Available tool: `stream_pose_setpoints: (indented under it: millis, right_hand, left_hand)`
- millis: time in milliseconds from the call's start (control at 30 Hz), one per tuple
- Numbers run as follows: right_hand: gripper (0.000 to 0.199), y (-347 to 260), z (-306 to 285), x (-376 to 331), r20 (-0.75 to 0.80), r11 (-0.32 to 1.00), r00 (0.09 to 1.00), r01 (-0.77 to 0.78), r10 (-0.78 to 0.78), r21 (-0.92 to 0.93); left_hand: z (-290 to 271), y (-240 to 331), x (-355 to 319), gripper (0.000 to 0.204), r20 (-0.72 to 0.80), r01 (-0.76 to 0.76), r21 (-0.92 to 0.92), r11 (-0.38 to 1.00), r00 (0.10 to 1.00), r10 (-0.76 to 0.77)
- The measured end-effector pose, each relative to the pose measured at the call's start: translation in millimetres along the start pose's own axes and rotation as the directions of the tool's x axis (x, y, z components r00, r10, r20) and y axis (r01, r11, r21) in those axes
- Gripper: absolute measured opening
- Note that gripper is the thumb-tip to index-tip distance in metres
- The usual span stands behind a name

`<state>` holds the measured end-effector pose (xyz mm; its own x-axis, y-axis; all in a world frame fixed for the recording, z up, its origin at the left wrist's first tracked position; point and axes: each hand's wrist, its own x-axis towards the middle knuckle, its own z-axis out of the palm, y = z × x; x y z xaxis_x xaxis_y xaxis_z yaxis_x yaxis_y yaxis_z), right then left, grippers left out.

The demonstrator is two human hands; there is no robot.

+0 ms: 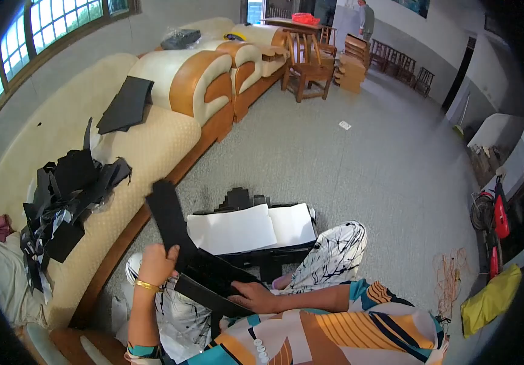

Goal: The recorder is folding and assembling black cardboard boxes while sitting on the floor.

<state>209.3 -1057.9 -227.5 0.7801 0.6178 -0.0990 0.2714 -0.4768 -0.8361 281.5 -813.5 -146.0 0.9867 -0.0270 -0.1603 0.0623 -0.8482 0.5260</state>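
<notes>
Two hands attend to one folded black card piece [204, 264] above the patterned trousers [335, 249]. The left hand [157, 264] grasps its raised strip, apparently to keep it upright; the right hand [256, 297] lies inside the trough, seemingly as a steady, though whether it grips cannot be told. Just beyond, white sheets [231, 230] rest over black card [237, 199], presumably for easy reach. Leftward, black scraps [70, 188] heap the sofa [158, 137].

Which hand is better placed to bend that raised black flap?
Probably the left hand: its fingers are right at the lower end of the raised black flap. The right hand is farther from it, over the lower part of the black piece.
</notes>
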Motion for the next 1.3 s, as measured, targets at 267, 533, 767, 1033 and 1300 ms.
stream_pose_setpoints:
  millis: [267, 533, 767, 1033, 1300]
  right_hand:
    - [0.036, -17.2, -23.4, 4.1, -0.12, 0.992, 0.985, 0.126, -0.128, -0.021]
    - [0.03, -23.4, -51.9, 12.7, -0.176, 0.882, 0.919, 0.264, -0.353, -0.391]
    - [0.032, -37.4, -65.2, 14.8, -0.198, 0.946, 0.932, 0.27, -0.303, -0.178]
    - [0.026, -48.4, -80.9, 13.1, -0.281, 0.896, 0.871, 0.312, -0.403, -0.316]
    - [0.021, -50.8, -72.7, 13.7, -0.279, 0.969, 0.928, 0.238, -0.246, -0.064]
  left_hand:
    - [13.4, -4.2, -22.1, 0.029, -0.319, -0.089, -0.735, 0.673, 0.92, -0.227]
    - [26.5, -4.5, -28.5, 0.025, -0.42, -0.136, -0.777, 0.614, 0.839, -0.347]
    - [26.9, 2.0, -30.6, 0.032, -0.36, -0.352, -0.93, 0.111, 0.797, -0.485]
    - [20.6, 19.3, -19.5, 0.025, -0.405, -0.414, -0.906, 0.086, 0.793, -0.456]
    - [30.9, 10.6, -14.3, 0.022, -0.46, -0.528, -0.849, 0.023, 0.715, -0.526]
